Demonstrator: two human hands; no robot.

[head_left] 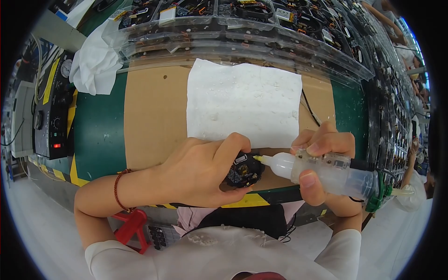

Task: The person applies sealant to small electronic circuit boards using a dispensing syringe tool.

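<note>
My left hand (205, 170) grips a small round black electronic assembly (245, 171) by its edges, near the front of the bench. In my right hand (322, 149) is a dispensing syringe (322, 173), a clear barrel with white contents, a green cap and a clear holder around it. Its yellowish nozzle tip (259, 158) is at the upper right edge of the assembly; whether it touches cannot be made out. Just beyond my hands lies a white cloth (245, 102) dotted with small clear blobs.
Stacked clear trays (242, 23) of similar black assemblies line the back and right. A black dispenser controller (52, 112) with gauge and red light stands at left, near a crumpled white cloth (96, 60). Brown board (154, 112) covers the green mat. A red stool (132, 228) stands below.
</note>
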